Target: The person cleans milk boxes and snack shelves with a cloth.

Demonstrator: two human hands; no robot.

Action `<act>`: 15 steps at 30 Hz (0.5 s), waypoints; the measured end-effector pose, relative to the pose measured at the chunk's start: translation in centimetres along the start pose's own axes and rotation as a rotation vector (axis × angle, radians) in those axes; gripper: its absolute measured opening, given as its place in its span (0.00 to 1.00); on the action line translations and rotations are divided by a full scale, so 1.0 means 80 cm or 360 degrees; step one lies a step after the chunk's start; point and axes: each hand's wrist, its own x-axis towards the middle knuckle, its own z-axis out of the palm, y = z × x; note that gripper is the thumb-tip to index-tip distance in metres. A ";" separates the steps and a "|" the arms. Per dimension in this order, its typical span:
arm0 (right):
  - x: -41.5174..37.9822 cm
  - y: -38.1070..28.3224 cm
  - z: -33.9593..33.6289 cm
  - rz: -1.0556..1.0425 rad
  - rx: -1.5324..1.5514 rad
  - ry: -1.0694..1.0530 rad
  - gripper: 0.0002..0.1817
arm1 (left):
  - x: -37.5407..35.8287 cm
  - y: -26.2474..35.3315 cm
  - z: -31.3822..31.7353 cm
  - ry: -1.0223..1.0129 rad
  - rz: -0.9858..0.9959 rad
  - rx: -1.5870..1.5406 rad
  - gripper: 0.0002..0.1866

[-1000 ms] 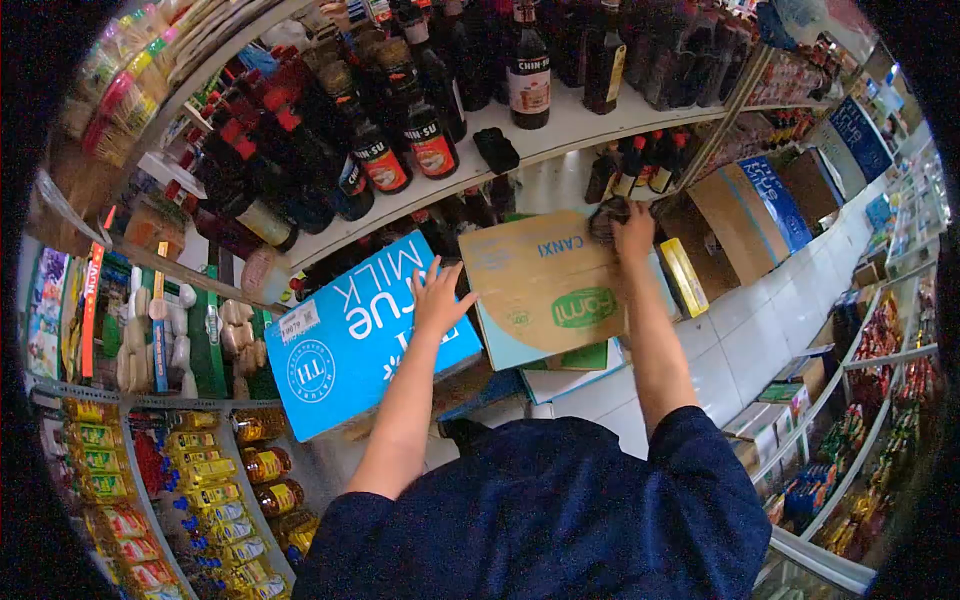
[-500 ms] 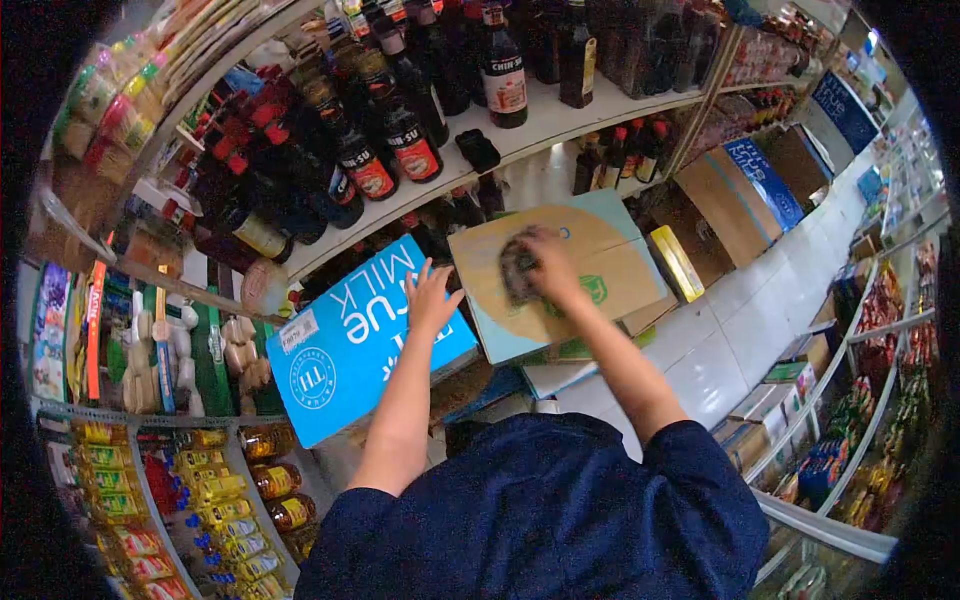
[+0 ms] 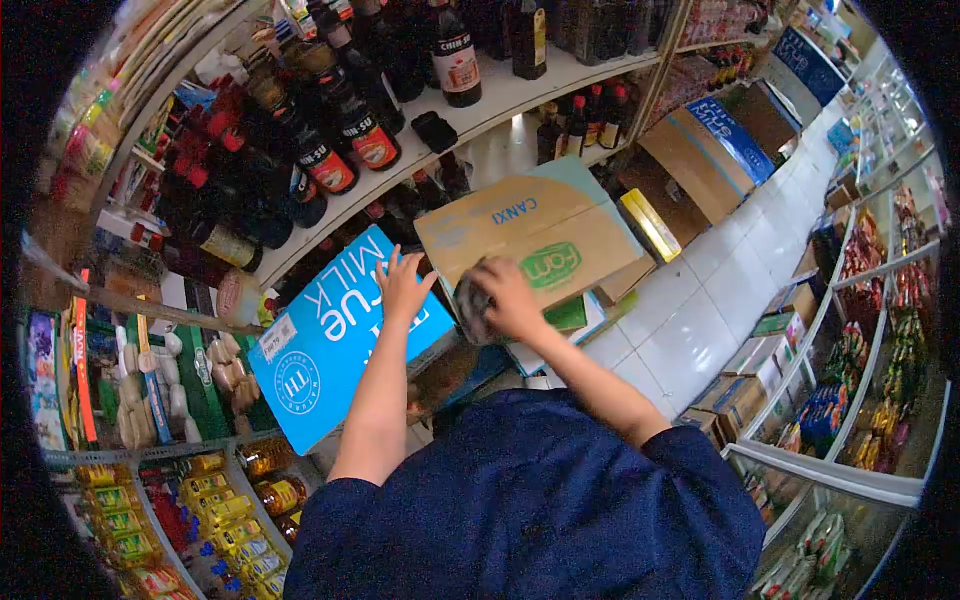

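Note:
A blue TH true MILK carton (image 3: 335,340) lies to the left, in front of the bottle shelf. On its right part rests my left hand (image 3: 403,288), open, with fingers spread. Beside it is a brown and pale-green cardboard box (image 3: 470,228) printed with CANXI and a green logo. My right hand (image 3: 508,298) is closed on a dark, crumpled cloth (image 3: 474,308), pressed at the box's near-left corner. Motion blurs the cloth somewhat, and the fingertips are partly hidden by it.
Chin-su sauce bottles (image 3: 368,133) stand on the white shelf (image 3: 510,118), along with a small black object (image 3: 434,131). A yellow box (image 3: 650,226) and open cartons (image 3: 697,165) stand along the tiled floor (image 3: 690,320). Packed racks (image 3: 840,400) line the right.
My right hand has drawn the dark cloth from the middle of the cardboard box toward its near-left corner. My left hand stays on the blue carton. The camera view has shifted slightly.

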 end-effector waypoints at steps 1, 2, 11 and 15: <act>-0.003 -0.028 -0.017 -0.0070 0.0022 -0.0157 0.32 | 0.000 -0.003 0.003 -0.0009 -0.0002 0.0024 0.24; -0.005 -0.031 -0.026 -0.0129 0.0019 -0.0174 0.32 | 0.001 -0.006 0.004 -0.0020 -0.0006 0.0047 0.23; -0.018 0.168 -0.141 0.0679 -0.0457 0.0473 0.34 | -0.005 0.000 0.007 0.0220 0.0118 -0.0003 0.23; -0.005 0.142 -0.108 0.0729 -0.0571 0.0581 0.28 | -0.002 -0.010 0.011 0.0072 0.0177 0.0144 0.21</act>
